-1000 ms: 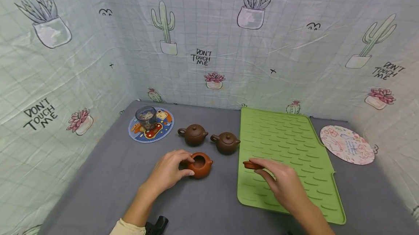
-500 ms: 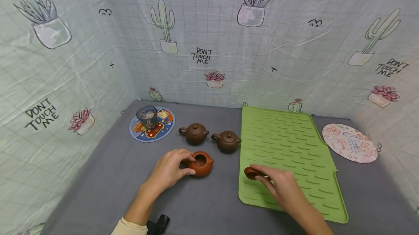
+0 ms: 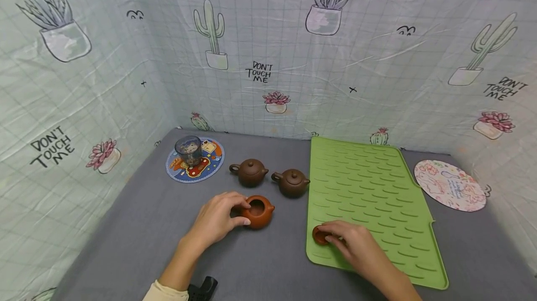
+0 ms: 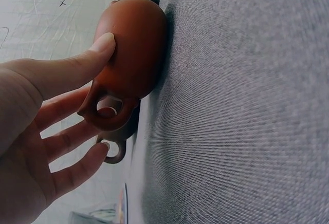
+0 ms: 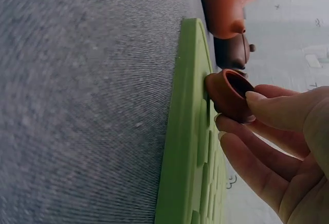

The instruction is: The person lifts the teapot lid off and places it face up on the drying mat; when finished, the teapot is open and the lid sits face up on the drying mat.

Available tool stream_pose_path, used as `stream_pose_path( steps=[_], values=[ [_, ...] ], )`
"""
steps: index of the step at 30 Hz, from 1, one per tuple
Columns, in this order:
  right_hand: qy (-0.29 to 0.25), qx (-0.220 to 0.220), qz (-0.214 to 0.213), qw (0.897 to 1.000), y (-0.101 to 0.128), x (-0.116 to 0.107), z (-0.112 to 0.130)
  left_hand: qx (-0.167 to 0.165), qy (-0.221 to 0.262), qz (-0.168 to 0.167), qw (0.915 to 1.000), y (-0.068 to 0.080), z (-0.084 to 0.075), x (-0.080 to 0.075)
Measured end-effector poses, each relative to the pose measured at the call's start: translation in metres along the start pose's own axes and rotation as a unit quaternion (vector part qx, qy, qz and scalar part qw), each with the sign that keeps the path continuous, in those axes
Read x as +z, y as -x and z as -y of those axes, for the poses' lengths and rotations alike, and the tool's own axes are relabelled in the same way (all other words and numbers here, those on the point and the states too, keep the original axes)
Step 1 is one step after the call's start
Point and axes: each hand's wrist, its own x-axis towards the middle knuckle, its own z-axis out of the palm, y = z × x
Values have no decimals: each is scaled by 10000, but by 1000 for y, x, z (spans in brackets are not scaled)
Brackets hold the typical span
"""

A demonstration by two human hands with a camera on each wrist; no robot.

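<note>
Backdrop: pale grid-patterned sheeting [image 3: 126, 82] printed with cacti and "DON'T TOUCH ME" walled the bench on three sides.
Bench: grey cloth [image 3: 138, 231], carrying a green ridged mat [image 3: 377, 198] on its right half.
Left hand [image 3: 216, 219]: thumb and fingers curled round the lidless orange teapot [image 3: 258, 211], which stood on the cloth just left of the mat.
Right hand [image 3: 356, 245]: pinched the small brown lid [image 3: 320, 236], upturned, touching the mat's near left corner.
Behind: two dark teapots [image 3: 268, 177], lids on.

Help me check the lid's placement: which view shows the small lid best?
Right wrist view: the lid sits upside down on the green mat, pinched by the right hand. Head view shows it partly hidden; left wrist view misses it.
</note>
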Motion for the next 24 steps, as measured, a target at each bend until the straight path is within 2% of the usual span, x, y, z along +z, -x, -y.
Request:
stream_pose_path(
  steps=[3, 11, 24],
  values=[
    [-23, 71, 118, 9999, 1, 1, 0, 12, 11, -3, 10000, 0, 0, 0],
    [-702, 435, 510, 9953, 1, 2, -2, 19, 23, -6, 10000, -1, 0, 0],
    [-473, 826, 895, 9914, -7, -1, -3, -106, 45, 47, 9999, -1, 0, -1]
  ],
)
